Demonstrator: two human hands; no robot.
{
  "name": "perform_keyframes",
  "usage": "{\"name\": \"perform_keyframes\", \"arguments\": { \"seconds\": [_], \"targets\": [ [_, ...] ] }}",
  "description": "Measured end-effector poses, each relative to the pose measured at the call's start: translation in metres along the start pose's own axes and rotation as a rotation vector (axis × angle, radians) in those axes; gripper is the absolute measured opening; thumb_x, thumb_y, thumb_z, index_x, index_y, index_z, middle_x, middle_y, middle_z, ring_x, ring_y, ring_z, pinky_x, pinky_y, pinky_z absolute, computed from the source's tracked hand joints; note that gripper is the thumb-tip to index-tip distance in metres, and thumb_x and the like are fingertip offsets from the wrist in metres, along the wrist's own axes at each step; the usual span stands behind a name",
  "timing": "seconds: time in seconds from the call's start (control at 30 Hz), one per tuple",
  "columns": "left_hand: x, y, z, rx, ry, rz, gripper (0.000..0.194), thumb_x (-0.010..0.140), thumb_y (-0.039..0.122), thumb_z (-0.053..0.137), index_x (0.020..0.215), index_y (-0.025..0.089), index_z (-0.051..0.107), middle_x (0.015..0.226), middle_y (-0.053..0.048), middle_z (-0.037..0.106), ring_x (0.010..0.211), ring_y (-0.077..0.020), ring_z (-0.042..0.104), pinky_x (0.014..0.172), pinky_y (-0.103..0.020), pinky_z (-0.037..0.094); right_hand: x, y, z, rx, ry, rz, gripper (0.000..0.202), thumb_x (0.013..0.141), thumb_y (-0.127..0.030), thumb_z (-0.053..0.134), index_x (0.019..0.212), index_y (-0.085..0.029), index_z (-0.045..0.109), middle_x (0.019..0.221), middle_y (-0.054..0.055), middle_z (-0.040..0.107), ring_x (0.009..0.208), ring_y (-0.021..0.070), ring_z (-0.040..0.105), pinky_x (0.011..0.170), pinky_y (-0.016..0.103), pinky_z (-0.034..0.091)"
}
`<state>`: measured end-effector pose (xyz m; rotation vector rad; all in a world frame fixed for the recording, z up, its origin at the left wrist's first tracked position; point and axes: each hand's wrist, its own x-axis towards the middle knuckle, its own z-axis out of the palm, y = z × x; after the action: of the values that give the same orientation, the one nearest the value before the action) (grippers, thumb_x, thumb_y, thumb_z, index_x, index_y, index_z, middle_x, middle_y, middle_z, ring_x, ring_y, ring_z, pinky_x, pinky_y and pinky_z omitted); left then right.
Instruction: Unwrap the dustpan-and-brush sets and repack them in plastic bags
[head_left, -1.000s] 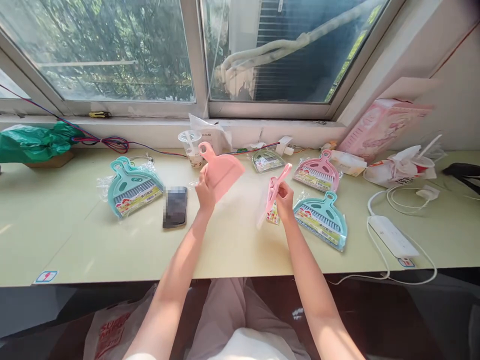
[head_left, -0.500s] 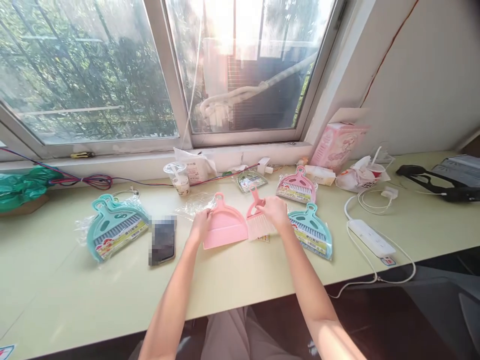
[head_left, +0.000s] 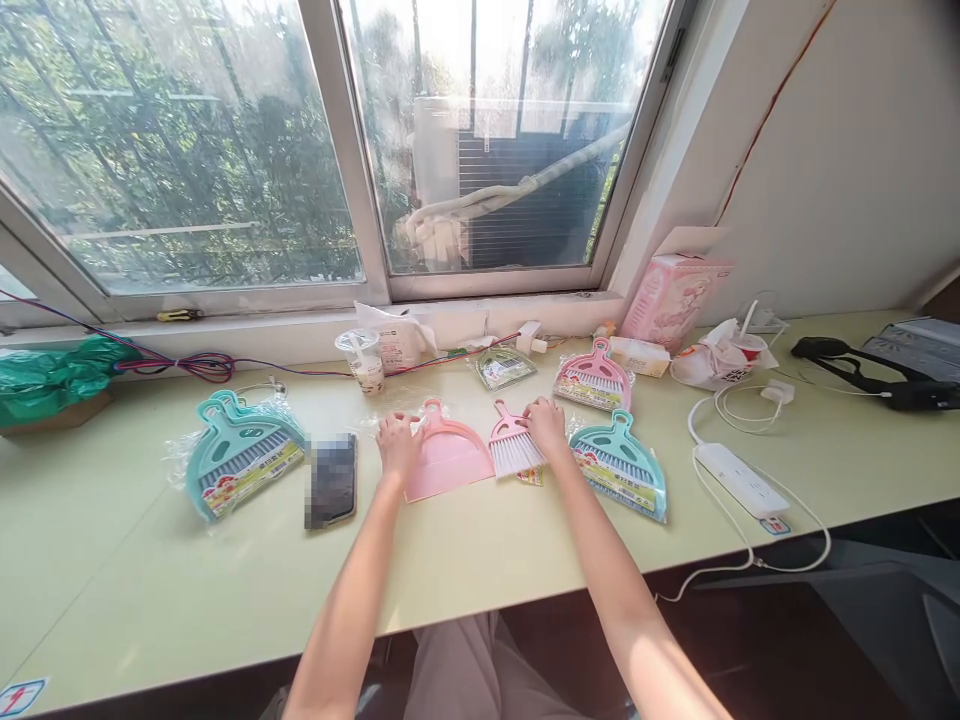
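A pink dustpan (head_left: 454,465) lies on the table in front of me, its handle pointing at the window. My left hand (head_left: 397,445) is at its left rim, fingers curled and thumb against the edge. Just right of the dustpan is a pink hand brush (head_left: 515,453) with white bristles facing me. My right hand (head_left: 546,428) has bent fingers at the brush's right end; they partly hide that end. A small colourful label (head_left: 531,476) shows beneath the bristles. Behind the dustpan, clear plastic wrapping (head_left: 401,406) is partly covered by my left hand.
Wrapped turquoise dustpan sets (head_left: 244,455) and a phone (head_left: 331,482) lie left. On the right are another turquoise set (head_left: 621,465), a wrapped pink set (head_left: 595,378) and a power strip (head_left: 741,480). A drink cup (head_left: 364,362) and a green packet (head_left: 504,367) stand behind.
The brush has turned and settled flatter beside the dustpan. My right hand has shifted from near its handle to its right end. My left hand has moved slightly left along the dustpan's rim.
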<state>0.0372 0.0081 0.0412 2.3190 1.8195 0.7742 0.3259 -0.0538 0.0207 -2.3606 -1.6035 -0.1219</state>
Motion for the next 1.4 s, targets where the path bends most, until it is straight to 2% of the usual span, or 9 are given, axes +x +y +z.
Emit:
{"name": "perform_keyframes", "arguments": {
  "seconds": [0.2, 0.3, 0.43, 0.63, 0.83, 0.93, 1.03, 1.2, 1.4],
  "targets": [
    [0.002, -0.003, 0.000, 0.038, 0.026, -0.006, 0.041, 0.089, 0.050, 0.051, 0.116, 0.022, 0.064, 0.127, -0.016, 0.052, 0.116, -0.0327, 0.047, 0.095, -0.044, 0.038, -0.001, 0.005, 0.003, 0.165, 0.131, 0.007, 0.010, 0.085, -0.026, 0.065, 0.089, -0.019, 0.071, 0.104, 0.010, 0.067, 0.105, 0.0261, 0.056, 0.087, 0.037, 0.036],
    [0.002, -0.007, 0.000, 0.042, -0.060, 0.068, 0.031, 0.088, 0.048, 0.054, 0.103, 0.025, 0.069, 0.121, -0.011, 0.055, 0.113, -0.0312, 0.047, 0.094, -0.045, 0.037, 0.002, 0.007, -0.005, 0.505, 0.134, 0.010, 0.009, 0.084, -0.026, 0.062, 0.089, -0.020, 0.068, 0.096, 0.007, 0.070, 0.093, 0.0219, 0.061, 0.084, 0.035, 0.040],
    [0.003, -0.009, 0.002, 0.046, -0.029, 0.061, 0.017, 0.088, 0.033, 0.058, 0.089, 0.024, 0.072, 0.117, -0.009, 0.057, 0.113, -0.0300, 0.047, 0.092, -0.043, 0.036, 0.002, 0.003, -0.020, 1.124, 0.038, -0.129, 0.024, 0.076, -0.043, 0.068, 0.086, -0.021, 0.065, 0.086, 0.003, 0.069, 0.075, 0.0175, 0.062, 0.073, 0.030, 0.047],
    [0.001, -0.010, 0.003, 0.090, -0.026, 0.053, 0.018, 0.087, 0.033, 0.059, 0.087, 0.021, 0.072, 0.117, -0.012, 0.058, 0.113, -0.0336, 0.046, 0.092, -0.047, 0.034, -0.010, -0.023, -0.031, 1.429, 0.018, -0.113, 0.037, 0.066, -0.050, 0.076, 0.088, -0.022, 0.066, 0.086, 0.003, 0.069, 0.075, 0.0164, 0.063, 0.072, 0.030, 0.049],
    [0.000, -0.003, 0.001, -0.226, 0.087, 0.079, 0.025, 0.096, 0.035, 0.044, 0.097, 0.017, 0.061, 0.103, -0.013, 0.064, 0.102, -0.0286, 0.056, 0.087, -0.042, 0.040, -0.028, -0.059, -0.015, 1.270, 0.046, -0.050, 0.034, 0.069, -0.049, 0.073, 0.089, -0.021, 0.070, 0.085, 0.004, 0.072, 0.060, 0.0142, 0.058, 0.061, 0.028, 0.047],
    [-0.001, 0.005, 0.005, -0.608, -0.044, 0.065, 0.030, 0.096, 0.041, 0.041, 0.110, 0.017, 0.054, 0.083, -0.007, 0.067, 0.076, -0.0211, 0.062, 0.072, -0.033, 0.045, -0.039, -0.076, -0.010, 1.124, 0.138, -0.020, 0.028, 0.075, -0.047, 0.068, 0.088, -0.022, 0.071, 0.085, 0.003, 0.073, 0.055, 0.0136, 0.055, 0.059, 0.028, 0.044],
    [-0.003, 0.014, 0.011, -0.868, -0.159, 0.076, 0.041, 0.093, 0.049, 0.047, 0.120, 0.019, 0.053, 0.086, -0.006, 0.069, 0.077, -0.0187, 0.065, 0.070, -0.029, 0.046, -0.047, -0.086, -0.008, 1.080, 0.219, -0.061, 0.023, 0.081, -0.043, 0.063, 0.089, -0.022, 0.069, 0.087, 0.004, 0.074, 0.063, 0.0161, 0.061, 0.065, 0.029, 0.046],
    [-0.008, 0.024, 0.015, -0.841, -0.199, 0.169, 0.038, 0.086, 0.047, 0.058, 0.110, 0.018, 0.067, 0.097, -0.007, 0.070, 0.091, -0.0213, 0.064, 0.081, -0.032, 0.047, -0.052, -0.089, -0.004, 0.910, 0.256, -0.073, 0.019, 0.086, -0.040, 0.059, 0.088, -0.022, 0.067, 0.085, 0.006, 0.073, 0.080, 0.0221, 0.065, 0.075, 0.034, 0.047],
    [-0.013, 0.031, 0.012, -0.843, -0.207, 0.243, 0.039, 0.085, 0.045, 0.060, 0.112, 0.018, 0.067, 0.106, -0.010, 0.069, 0.097, -0.0230, 0.063, 0.086, -0.035, 0.049, -0.048, -0.082, -0.011, 0.685, 0.363, -0.079, 0.028, 0.082, -0.040, 0.066, 0.103, -0.022, 0.063, 0.133, 0.011, 0.056, 0.126, 0.0303, 0.047, 0.101, 0.051, 0.037]
  ]
}}
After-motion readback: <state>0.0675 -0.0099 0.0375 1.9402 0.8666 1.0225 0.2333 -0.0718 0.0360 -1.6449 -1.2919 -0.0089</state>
